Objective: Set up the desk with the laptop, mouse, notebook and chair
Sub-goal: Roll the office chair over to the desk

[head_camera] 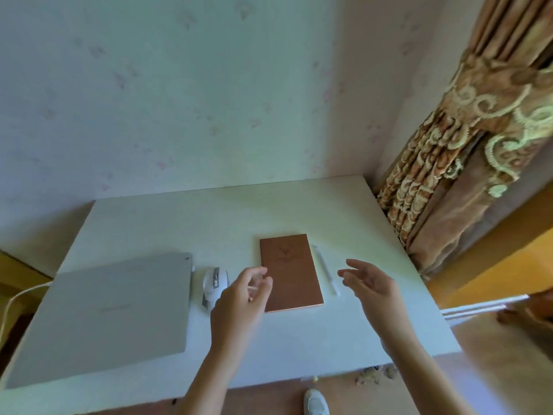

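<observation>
A closed grey laptop lies flat on the left part of the white desk. Just right of it sits a white mouse. A closed brown notebook lies near the middle, with a white pen along its right side. My left hand hovers over the notebook's left edge, fingers loosely curled and holding nothing, partly covering the mouse. My right hand hovers just right of the pen, fingers spread and empty. No chair is in view.
A white cable runs off the desk's left side from the laptop. A patterned brown curtain hangs at the right, close to the desk's far right corner. The wall stands behind the desk. A white shoe shows on the floor below.
</observation>
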